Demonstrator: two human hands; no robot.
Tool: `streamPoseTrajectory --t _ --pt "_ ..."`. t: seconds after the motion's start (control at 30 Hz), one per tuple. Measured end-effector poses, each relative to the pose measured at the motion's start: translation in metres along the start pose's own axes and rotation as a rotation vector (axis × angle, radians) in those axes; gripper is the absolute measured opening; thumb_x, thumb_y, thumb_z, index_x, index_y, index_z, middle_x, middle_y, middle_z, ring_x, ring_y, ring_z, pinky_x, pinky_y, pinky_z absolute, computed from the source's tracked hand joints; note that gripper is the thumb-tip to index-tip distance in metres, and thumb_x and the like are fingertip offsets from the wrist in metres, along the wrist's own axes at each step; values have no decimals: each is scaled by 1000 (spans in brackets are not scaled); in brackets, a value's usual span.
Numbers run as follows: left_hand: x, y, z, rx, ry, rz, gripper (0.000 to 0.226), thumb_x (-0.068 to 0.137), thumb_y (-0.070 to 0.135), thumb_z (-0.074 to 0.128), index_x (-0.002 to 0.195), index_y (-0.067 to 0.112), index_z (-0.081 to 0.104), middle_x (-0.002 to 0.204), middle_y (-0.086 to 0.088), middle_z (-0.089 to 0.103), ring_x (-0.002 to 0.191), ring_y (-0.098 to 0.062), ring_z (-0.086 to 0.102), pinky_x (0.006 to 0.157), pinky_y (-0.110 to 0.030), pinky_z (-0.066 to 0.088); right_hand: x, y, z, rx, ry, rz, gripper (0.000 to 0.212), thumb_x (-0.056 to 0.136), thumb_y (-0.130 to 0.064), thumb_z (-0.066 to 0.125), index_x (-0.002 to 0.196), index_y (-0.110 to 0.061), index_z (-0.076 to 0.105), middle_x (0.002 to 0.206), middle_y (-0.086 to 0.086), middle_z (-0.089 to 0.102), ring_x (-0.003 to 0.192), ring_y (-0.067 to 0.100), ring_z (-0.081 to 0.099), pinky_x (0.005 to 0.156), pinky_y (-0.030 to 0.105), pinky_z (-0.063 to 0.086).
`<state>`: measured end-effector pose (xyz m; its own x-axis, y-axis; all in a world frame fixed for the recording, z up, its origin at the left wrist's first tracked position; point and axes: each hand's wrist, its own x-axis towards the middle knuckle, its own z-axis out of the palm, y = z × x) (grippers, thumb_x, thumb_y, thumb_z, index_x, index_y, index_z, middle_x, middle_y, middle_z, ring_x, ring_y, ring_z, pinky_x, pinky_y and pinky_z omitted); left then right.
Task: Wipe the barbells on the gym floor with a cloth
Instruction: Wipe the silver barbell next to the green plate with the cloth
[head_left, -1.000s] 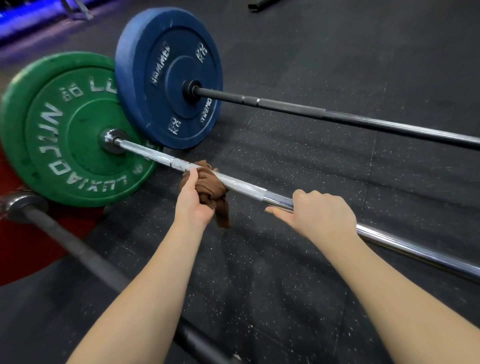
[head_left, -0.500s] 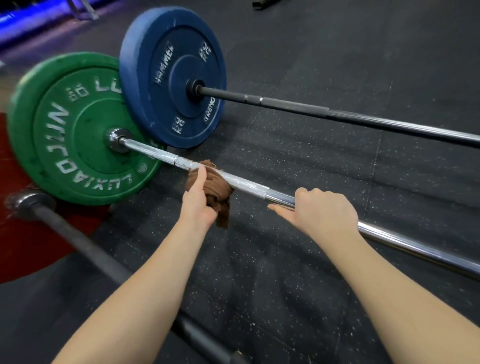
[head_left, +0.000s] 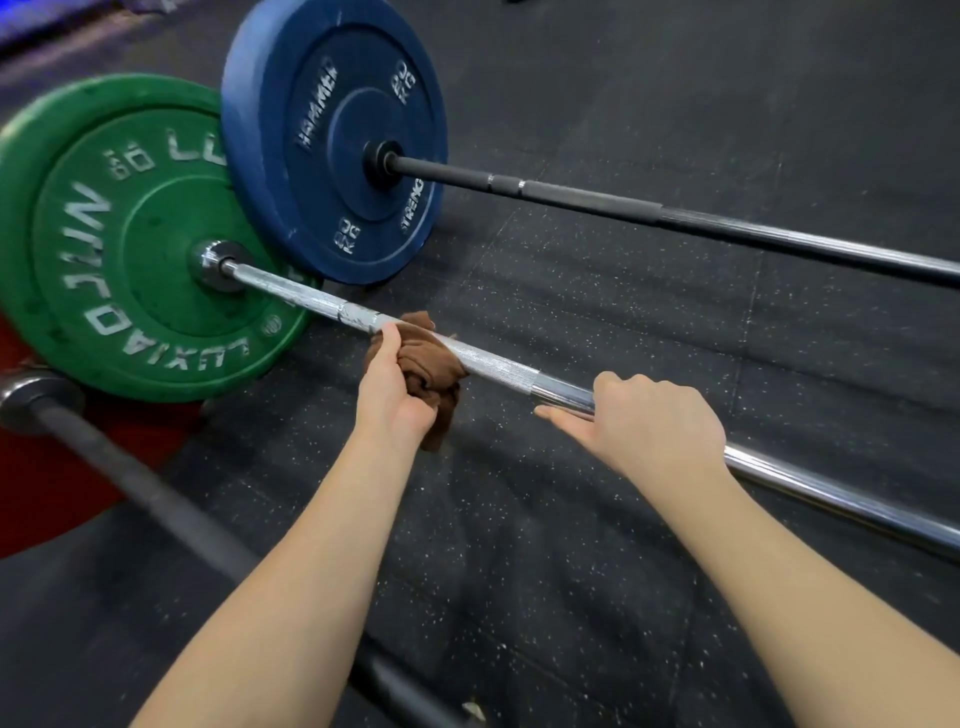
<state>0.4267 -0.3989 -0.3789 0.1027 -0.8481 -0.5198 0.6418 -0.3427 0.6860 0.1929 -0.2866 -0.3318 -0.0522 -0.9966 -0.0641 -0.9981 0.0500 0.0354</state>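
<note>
A silver barbell (head_left: 498, 370) with a green plate (head_left: 135, 234) lies on the black gym floor. My left hand (head_left: 392, 395) grips a bunched brown cloth (head_left: 428, 366) wrapped on the bar, a little right of the green plate. My right hand (head_left: 649, 426) grips the same bar further right, fingers curled over it and thumb pointing left. Behind lies a black barbell (head_left: 649, 210) with a blue plate (head_left: 332, 140).
A third, dark barbell (head_left: 140, 493) runs diagonally at the lower left, under my left forearm, its collar beside a red floor patch (head_left: 47, 467). Speckled black rubber flooring (head_left: 597, 571) stretches between the bars.
My view has shifted slightly, so the plates sit further right in the frame. My left hand and the cloth stay at nearly the same spot on the bar. My right hand keeps its grip.
</note>
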Motion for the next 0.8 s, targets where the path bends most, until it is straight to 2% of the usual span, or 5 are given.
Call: streamPoseTrajectory --t 0.23,0.33,0.43,0.63,0.8 --pt "6 14 -5 -39 107 76 55 101 53 56 138 13 61 116 -11 76 102 -36 75 82 -52 61 1 1 0 14 4 5 74 85 -88 18 78 -18 41 63 -5 43 50 20 36 54 34 34" --pt "-10 11 0 -41 91 45 49 105 48 52 127 8 69 66 5 67 53 -9 65 54 -22 56 1 1 -2 11 31 -10 73 86 -88 19 72 -18 36 63 -5 43 49 18 35 52 33 30" --pt "-28 -4 9 -58 34 -50 30 105 39 57 111 17 76 56 14 40 37 -1 37 39 -16 40 0 1 -3 19 35 -21 72 87 -87 21 70 -19 34 63 -5 45 49 17 37 50 32 31" --pt "-56 -47 20 123 -32 -14 43 102 43 60 122 6 69 80 -5 67 65 -19 67 86 -42 62 -2 0 -4 24 22 -8 71 87 -86 25 81 -18 44 65 -5 42 62 26 49 57 34 37" --pt "-64 -59 22 176 -107 -63 37 104 41 57 118 11 75 91 -6 73 74 -18 72 89 -42 60 0 0 -4 3 -12 3 73 87 -87 24 90 -19 48 67 -5 42 64 27 49 57 35 38"
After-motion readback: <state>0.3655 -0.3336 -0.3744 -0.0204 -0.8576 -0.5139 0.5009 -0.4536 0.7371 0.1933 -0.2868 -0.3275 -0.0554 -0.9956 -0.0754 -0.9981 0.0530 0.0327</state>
